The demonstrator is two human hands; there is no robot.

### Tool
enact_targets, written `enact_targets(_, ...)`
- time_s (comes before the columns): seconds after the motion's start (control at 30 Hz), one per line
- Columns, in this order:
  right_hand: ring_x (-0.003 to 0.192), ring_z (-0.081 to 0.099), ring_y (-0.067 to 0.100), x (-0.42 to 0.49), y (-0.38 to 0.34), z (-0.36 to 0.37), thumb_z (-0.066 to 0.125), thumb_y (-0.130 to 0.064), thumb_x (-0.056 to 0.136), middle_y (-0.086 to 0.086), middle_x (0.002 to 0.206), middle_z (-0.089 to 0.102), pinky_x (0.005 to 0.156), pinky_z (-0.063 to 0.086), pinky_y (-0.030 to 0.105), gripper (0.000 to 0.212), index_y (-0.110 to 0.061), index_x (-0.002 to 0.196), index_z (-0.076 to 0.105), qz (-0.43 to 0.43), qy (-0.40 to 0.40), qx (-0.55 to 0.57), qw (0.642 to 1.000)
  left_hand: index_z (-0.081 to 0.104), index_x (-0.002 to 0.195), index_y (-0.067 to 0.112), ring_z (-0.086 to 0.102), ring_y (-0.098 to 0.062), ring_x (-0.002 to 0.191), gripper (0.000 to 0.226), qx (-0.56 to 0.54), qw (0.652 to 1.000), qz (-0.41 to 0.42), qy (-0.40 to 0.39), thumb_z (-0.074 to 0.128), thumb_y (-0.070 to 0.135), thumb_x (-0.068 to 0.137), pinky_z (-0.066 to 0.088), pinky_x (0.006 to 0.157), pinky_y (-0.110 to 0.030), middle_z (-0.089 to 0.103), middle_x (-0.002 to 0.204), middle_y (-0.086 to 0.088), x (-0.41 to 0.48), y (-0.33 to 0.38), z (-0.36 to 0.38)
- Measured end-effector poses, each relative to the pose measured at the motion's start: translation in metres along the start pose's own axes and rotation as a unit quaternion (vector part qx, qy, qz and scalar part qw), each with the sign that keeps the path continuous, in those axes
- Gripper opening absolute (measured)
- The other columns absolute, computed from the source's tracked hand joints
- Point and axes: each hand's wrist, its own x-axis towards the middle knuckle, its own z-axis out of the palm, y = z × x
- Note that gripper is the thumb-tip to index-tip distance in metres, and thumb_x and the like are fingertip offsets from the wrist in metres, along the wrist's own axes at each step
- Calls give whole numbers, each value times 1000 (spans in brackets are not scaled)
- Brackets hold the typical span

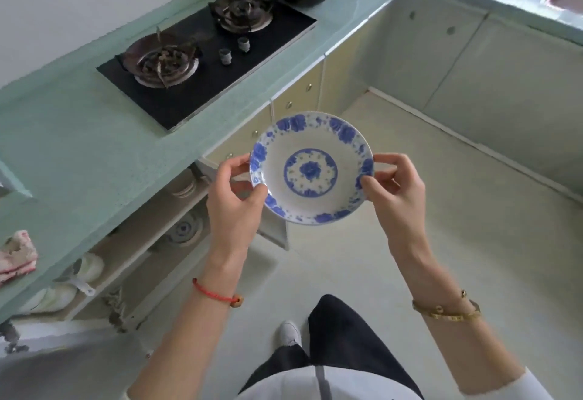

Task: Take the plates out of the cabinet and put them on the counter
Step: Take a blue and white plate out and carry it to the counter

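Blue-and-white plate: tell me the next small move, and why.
Probably carry the plate leftward and set it on the bare green counter beside the stove. Both the left hand and the right hand pinch its rim, holding it over the floor, already out of the open cabinet, and that stretch of counter lies nearest.

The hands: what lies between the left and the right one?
The plate lies between the left hand and the right hand; each pinches its rim, in the head view.
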Motion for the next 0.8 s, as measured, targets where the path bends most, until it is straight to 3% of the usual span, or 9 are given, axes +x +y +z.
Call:
enact_targets(0.1, 66, 62, 13, 6, 4, -23, 63, -10, 76, -17, 59, 61, 65, 58, 35, 25, -21, 98, 65, 21, 54, -7, 998, 61, 117, 26, 66, 5, 92, 42, 5, 998, -10, -54, 67, 6, 81, 55, 67, -12, 68, 111, 13, 15, 3, 31)
enact_targets(0.33, 70, 63, 17, 69, 16, -60, 64, -8, 78, -8, 66, 61, 73, 59, 44, 23, -20, 97, 66, 63, 154, -3, 986, 64, 116, 23, 61, 12, 87, 41, 19, 991, 7, -129, 67, 4, 80, 50, 67, -7, 67, 110, 16, 72, 12, 123)
enact_targets(0.67, 67, 63, 13, 273, 9, -137, 65, -5, 79, -4, 67, 61, 68, 57, 34, 22, -19, 95, 67, 47, 204, -16, 978, 66, 114, 26, 66, -1, 92, 42, 4, 987, 20, -161, 66, 2, 79, 56, 80, -25, 70, 109, 13, 198, 61, 313)
enact_targets(0.8, 64, 61, 8, 357, 5, -163, 66, -8, 80, -5, 67, 62, 65, 52, 26, 20, -22, 94, 66, 30, 204, -22, 978, 66, 113, 27, 67, 3, 87, 42, -7, 986, 32, -163, 67, 2, 79, 54, 76, -21, 71, 107, 15, 251, 81, 383)
